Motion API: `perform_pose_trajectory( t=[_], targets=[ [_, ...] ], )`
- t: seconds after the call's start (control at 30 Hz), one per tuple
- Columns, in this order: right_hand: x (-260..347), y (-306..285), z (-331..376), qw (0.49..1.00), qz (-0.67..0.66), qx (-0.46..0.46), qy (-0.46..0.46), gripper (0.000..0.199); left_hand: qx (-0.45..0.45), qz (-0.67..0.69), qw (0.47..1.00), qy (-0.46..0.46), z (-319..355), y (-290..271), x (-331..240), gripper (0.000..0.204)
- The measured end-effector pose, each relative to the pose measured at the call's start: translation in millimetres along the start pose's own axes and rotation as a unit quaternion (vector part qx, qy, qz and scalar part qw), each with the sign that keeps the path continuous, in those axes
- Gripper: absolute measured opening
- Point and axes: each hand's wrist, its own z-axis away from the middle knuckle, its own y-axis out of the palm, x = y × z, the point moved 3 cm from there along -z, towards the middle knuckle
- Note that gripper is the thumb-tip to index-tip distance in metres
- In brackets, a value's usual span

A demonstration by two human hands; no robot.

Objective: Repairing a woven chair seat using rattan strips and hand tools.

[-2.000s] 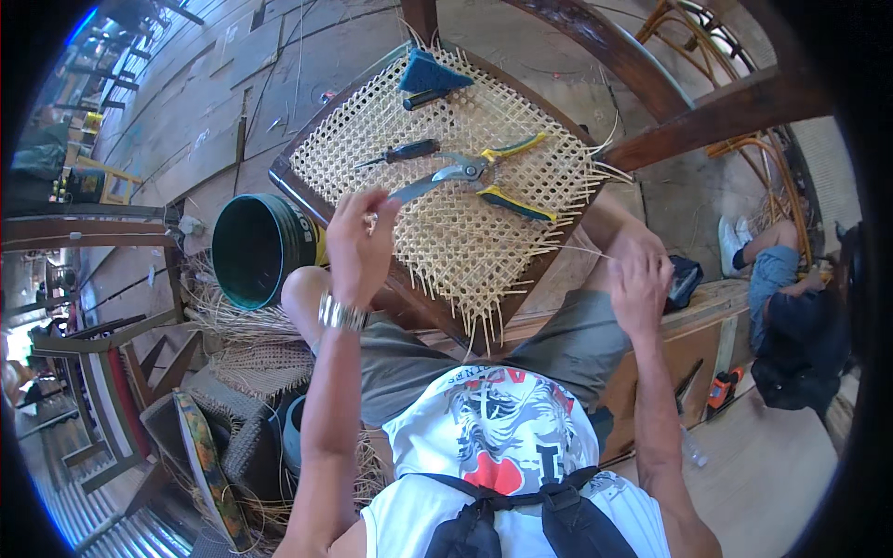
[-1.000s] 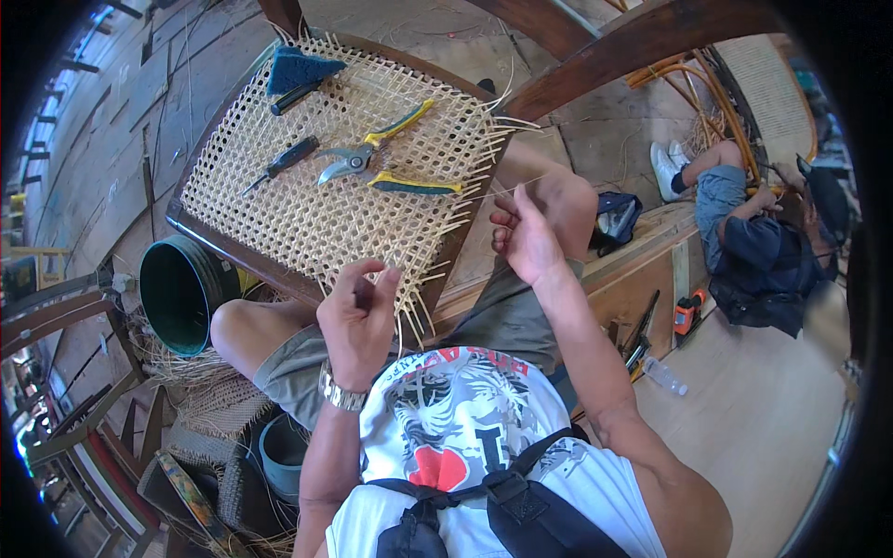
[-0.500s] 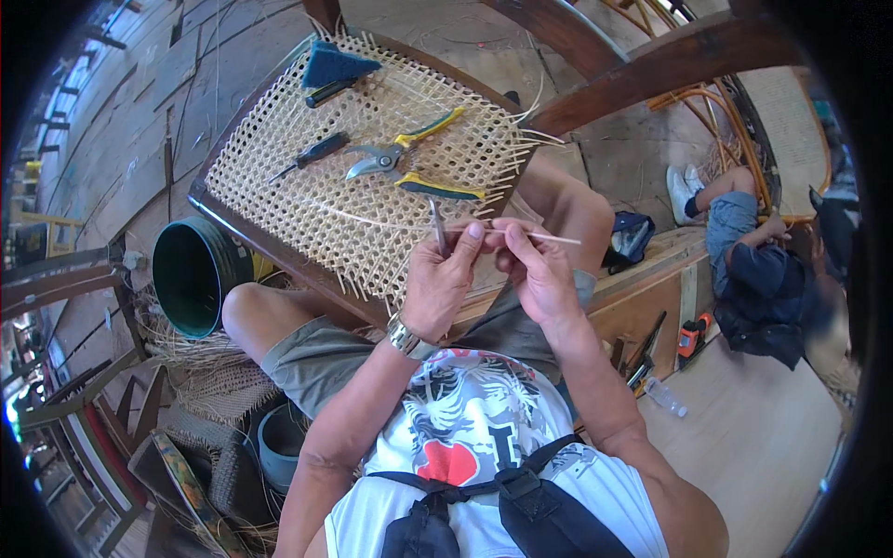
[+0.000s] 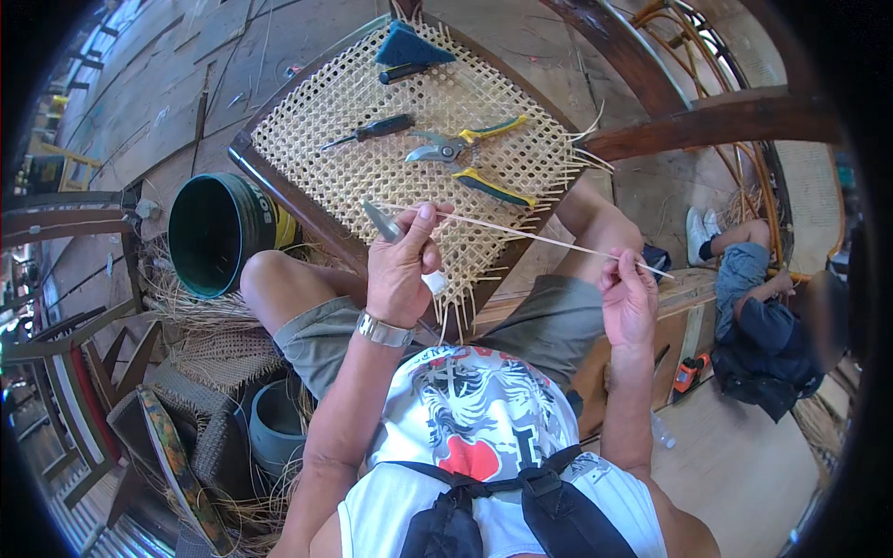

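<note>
I see the left hand (image 4: pixel 402 270) pinching a thin, pale cane strip (image 4: pixel 539 238) between its fingers, a grey metal blade (image 4: pixel 381 223) jutting beside them, while the right hand's (image 4: pixel 630 302) fingers pinch near its far end. Beyond the left fingers, yellow-and-green-handled pruning shears (image 4: pixel 448 149) lie on a dark-wood-framed woven cane seat (image 4: pixel 316 153).

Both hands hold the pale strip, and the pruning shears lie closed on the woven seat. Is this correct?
Almost: the head view shows the pruning shears lying open on the woven seat. Left hand and right hand do hold the strip.
</note>
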Motion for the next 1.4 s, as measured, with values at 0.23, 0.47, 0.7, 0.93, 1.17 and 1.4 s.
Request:
perform_pose_trajectory(
  t=[0.23,0.47,0.7,0.93,1.17,1.4],
  targets=[
    [5.3,-8.7,12.5,0.993,-0.098,0.032,0.065,0.017,0.027,0.033,0.999,-0.011,0.1,-7.9,-3.4,0.032],
    [35.1,-51.0,0.8,0.992,-0.053,-0.104,0.042,0.016,-0.013,-0.03,0.999,0.034,10.0,-20.2,-11.2,0.026],
    [88.2,46.3,27.5,0.889,0.386,-0.022,-0.245,0.036,0.007,-0.21,0.975,0.071,47.7,10.2,-3.8,0.014],
    [-28.7,105.9,43.1,0.881,0.381,0.275,0.06,0.013,0.025,-0.309,0.95,-0.03,77.2,-5.2,-1.0,0.018],
    [10.1,67.7,-45.3,0.723,0.619,0.255,-0.168,0.017,0.081,-0.671,0.732,0.082,53.7,-22.3,-36.8,0.026],
    [-18.3,98.2,-58.9,0.635,0.666,0.335,-0.203,0.016,0.195,-0.672,0.713,0.048,21.4,10.9,9.2,0.021]
  ],
)
